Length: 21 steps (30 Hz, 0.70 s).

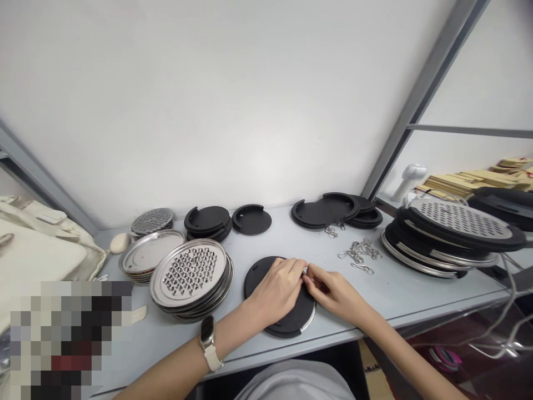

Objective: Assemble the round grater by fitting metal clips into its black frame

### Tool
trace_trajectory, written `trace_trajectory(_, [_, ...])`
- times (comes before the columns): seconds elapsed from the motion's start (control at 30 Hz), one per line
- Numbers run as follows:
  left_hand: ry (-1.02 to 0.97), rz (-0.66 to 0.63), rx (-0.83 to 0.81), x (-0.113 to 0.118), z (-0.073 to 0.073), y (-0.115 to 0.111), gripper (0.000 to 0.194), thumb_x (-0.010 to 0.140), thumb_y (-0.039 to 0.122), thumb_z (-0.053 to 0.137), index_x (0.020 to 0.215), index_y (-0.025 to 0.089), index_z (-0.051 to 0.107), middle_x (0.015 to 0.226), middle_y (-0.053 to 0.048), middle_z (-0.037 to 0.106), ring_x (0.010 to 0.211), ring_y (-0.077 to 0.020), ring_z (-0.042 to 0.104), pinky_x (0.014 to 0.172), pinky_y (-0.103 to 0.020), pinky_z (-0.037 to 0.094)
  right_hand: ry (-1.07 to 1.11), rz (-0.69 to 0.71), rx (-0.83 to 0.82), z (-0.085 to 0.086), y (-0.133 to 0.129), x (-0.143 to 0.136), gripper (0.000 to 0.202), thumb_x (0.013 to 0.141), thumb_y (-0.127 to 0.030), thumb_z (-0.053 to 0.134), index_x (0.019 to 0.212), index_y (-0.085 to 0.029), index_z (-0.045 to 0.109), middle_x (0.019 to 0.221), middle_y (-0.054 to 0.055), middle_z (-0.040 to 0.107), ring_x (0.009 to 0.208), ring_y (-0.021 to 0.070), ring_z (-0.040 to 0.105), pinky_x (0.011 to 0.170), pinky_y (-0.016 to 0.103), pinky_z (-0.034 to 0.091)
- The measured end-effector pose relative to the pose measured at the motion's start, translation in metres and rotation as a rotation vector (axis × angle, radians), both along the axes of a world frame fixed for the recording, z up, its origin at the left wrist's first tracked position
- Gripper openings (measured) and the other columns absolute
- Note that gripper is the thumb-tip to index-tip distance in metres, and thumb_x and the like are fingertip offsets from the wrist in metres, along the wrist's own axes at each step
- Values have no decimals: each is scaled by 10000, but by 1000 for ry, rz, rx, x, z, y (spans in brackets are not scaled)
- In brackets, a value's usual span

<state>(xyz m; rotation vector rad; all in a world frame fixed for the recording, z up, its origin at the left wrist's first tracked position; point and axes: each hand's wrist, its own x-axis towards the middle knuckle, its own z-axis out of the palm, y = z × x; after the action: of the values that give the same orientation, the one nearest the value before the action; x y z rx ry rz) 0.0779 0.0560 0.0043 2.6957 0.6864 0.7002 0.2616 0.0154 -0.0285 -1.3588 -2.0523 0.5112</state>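
A black round holder (266, 272) with a silvery metal edge showing at its lower right lies on the table in front of me. My left hand (278, 289) rests across it, fingers together and bent over its right rim. At that same rim the fingers of my right hand (333, 290) are pinched close against my left fingertips. A tiny shiny bit shows there, but what the pinch holds is mostly hidden. Wire clips (361, 251) lie in a loose pile beyond my right hand. To the left, a round metal grater (194, 272) tops a stack of metal discs.
Black round holders (208, 219) and more holders (325, 211) sit along the wall. A tall stack of graters in black holders (458, 222) stands at right. Metal plates (152, 250) are at left, beside a pale rounded object (120, 243). White cables hang at the right edge.
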Motion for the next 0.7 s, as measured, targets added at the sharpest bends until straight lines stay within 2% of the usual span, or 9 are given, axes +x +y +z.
trace_trajectory(0.33, [12,-1,17,0,0,0,213,930,75,415,1118,165,459,1066,-59,564,936,-208,521,878,-346,421,-23,15,19,1,0,1,157,968,-250,382,822,-221,432,552,-83,366,459,99,345,483,220,286])
trace_trajectory(0.7, [-11,-11,-42,0,-2,1,250,936,70,395,1157,177,445,1103,-67,568,989,-218,537,897,-372,432,-38,-10,84,-3,1,2,199,966,-252,370,772,-232,411,540,-79,351,435,102,323,460,219,280])
